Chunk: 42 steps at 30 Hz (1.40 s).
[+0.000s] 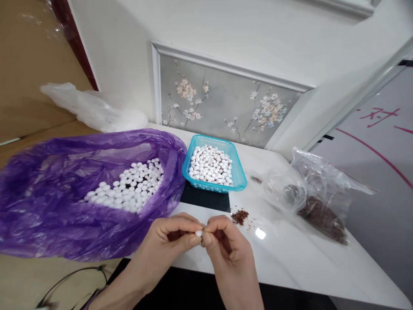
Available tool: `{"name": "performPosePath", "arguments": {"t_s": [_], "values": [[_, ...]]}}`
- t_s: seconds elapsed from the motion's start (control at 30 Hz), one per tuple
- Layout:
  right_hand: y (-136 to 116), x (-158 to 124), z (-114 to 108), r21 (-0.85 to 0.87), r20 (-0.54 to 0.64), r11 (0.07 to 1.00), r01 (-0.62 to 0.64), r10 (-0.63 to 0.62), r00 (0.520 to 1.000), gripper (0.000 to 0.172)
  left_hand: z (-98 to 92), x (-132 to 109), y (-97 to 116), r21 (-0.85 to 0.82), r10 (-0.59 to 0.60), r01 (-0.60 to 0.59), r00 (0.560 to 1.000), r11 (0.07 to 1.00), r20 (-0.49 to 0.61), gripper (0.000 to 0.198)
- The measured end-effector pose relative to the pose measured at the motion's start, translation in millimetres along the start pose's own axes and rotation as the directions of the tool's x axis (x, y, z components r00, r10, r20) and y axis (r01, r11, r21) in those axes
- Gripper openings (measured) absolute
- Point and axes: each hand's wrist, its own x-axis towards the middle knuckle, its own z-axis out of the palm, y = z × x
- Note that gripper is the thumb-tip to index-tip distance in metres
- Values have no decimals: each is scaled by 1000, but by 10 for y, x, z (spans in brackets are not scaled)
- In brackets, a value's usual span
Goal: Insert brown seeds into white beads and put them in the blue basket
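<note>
Your left hand (pixel 159 245) pinches a small white oval piece (pixel 199 233) against your narrowly pinched right hand (pixel 237 254); the turquoise plastic basket (pixel 238 173) holds more.

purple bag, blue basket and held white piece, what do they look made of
Purple bag: thin plastic film, shiny and crinkled. Blue basket: likely moulded plastic, slightly translucent with a perforated wall. White piece: smooth, rounded, possibly plastic; too small to be sure.

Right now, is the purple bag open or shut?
Open: the bag has its mouth spread wide, and you can see white pieces lying inside.
</note>
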Motion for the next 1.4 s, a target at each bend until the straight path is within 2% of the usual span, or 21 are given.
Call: {"name": "performPosePath", "arguments": {"t_s": [0.07,0.17,0.23,0.3,0.4,0.5,0.6,0.73,0.9,1.0,1.13,1.2,1.27,1.3,1.37,1.4], "values": [[25,7,-10,50,17,998,-32,31,999,10,27,-4,-5,-43,-31,30,1000,999,-5,6],[94,20,-48,139,40,990,-30,25,999,12,77,-7,-12,-247,-138,136,990,959,9,9],[147,30,-91,133,4,991,1,-2,1000,11,91,-2,-15,-383,-201,192,980,903,18,11],[195,44,-140,67,-47,998,22,-19,999,9,82,12,-21,-445,-227,208,974,871,9,12],[258,67,-191,-33,-89,999,0,-3,996,11,46,50,-43,-444,-185,154,982,883,-27,19],[326,74,-194,-112,-93,994,-16,5,996,15,22,98,-75,-405,-181,114,975,907,-130,16],[398,61,-168,-173,-39,985,5,-12,999,15,13,139,-98,-348,-203,127,960,929,-192,13],[472,46,-150,-231,57,971,57,-45,997,14,23,165,-117,-262,-146,95,972,961,-182,9],[518,48,-151,-287,125,956,64,-29,992,16,145,283,-105,-330,-124,51,971,942,-205,13],[555,34,-132,-298,110,953,56,-24,994,17,283,471,-1,-343,-65,-23,968,939,-244,28],[611,4,-110,-289,88,955,65,-42,995,17,399,719,195,-45,88,-95,984,994,-153,70],[629,-4,-109,-283,96,955,89,-64,993,17,347,773,279,181,163,-143,981,973,-102,73],[633,-7,-108,-276,98,955,108,-84,992,17,188,770,353,463,244,-187,968,867,-66,59],[630,-7,-105,-276,99,954,116,-92,991,17,70,752,386,623,279,-193,959,758,-42,50],[616,-7,-90,-285,104,949,134,-108,989,18,-219,701,444,824,297,-130,954,551,-48,36],[607,-6,-80,-293,109,945,144,-116,987,18,-375,674,465,872,298,-88,952,481,-68,35]]}}
